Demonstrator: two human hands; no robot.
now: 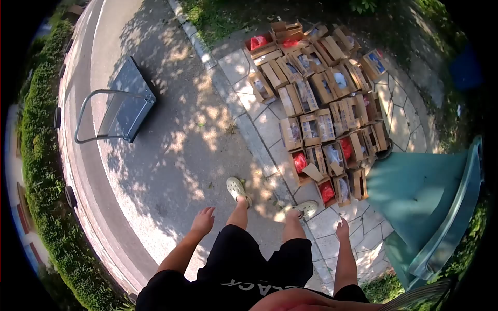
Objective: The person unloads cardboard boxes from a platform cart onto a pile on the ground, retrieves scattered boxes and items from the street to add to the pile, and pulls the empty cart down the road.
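Observation:
Both arms hang at the sides of the body. My left hand (203, 220) is over the grey pavement, its fingers apart and nothing in it. On the other side, my right hand (342, 228) hangs above the stone paving, small in view, with no object visible in it; its fingers are only partly seen. Beyond it stand many open cardboard boxes (327, 124) in rows. Some hold red plastic bags (327, 192), others white or blue contents. The nearest boxes are a little ahead of my right hand, not touched by it.
A flat trolley (129, 98) with a metal handle stands on the road at the left. A large green bin (420, 194) is at the right, beside the boxes. A stone kerb (254, 140) runs between road and paving. A hedge (46, 155) lines the far left.

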